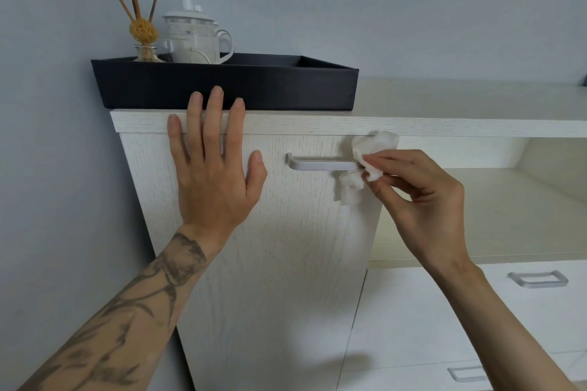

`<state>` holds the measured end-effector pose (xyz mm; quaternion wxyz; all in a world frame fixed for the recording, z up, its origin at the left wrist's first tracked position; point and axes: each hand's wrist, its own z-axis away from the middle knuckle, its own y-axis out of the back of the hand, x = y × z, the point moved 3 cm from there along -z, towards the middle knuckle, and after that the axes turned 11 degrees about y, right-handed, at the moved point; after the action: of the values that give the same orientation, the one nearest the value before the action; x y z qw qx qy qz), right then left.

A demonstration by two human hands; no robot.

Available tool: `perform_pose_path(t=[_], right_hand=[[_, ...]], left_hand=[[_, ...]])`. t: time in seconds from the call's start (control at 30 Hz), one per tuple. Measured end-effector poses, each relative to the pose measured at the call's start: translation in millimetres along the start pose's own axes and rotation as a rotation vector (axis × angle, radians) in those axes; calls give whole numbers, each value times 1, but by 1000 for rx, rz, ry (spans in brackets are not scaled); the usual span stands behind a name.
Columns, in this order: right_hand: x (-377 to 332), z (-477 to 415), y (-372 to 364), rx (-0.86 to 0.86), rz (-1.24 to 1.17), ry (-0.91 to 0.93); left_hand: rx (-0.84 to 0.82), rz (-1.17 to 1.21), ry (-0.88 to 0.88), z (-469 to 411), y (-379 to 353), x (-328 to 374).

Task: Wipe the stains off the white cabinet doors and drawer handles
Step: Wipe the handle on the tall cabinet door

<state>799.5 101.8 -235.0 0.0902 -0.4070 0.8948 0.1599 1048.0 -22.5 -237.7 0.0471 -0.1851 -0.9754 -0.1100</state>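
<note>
L hand point(211, 168) flat, open on cabinet door point(270, 247); R hand point(422, 190) pinching tissue point(365, 155) on handle point(320, 164).

— How's the left hand point(211, 168)?
— Flat, 5 fingers spread and pointing up, tattooed forearm reaching from below.
— And the right hand point(419, 197)?
— Fingertips pinched together, wrist bent, arm from lower right.

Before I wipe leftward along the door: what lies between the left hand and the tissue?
In the head view, only the silver handle on bare door lies between the left hand and the tissue.
</note>
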Motion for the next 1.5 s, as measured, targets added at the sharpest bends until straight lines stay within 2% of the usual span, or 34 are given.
perform_pose_path(t=[0.1,0.27,0.4,0.63,0.83,0.93,1.07,1.37,1.5], right_hand=[[6,-3,0,-15,-2,0],[1,-2,0,-54,249,250],[-1,-9,-13,-84,290,360],[-15,-13,-46,-85,295,366],[-44,-25,-86,-108,419,336],[-47,-19,-85,-93,476,349],[-47,-13,-79,-43,431,294],[-46,-25,-96,-90,429,236],[-40,-23,-91,-93,404,286]], left_hand=[[-1,0,0,0,0,0],[-8,-3,-1,0,0,0],[-11,-4,-1,-1,1,1],[-15,-9,-2,-1,0,0],[-14,-14,-13,0,0,1],[-13,-26,-12,0,0,0],[-12,-27,-13,0,0,1],[-15,-19,-15,-1,0,0],[-11,-6,-15,-1,1,0]])
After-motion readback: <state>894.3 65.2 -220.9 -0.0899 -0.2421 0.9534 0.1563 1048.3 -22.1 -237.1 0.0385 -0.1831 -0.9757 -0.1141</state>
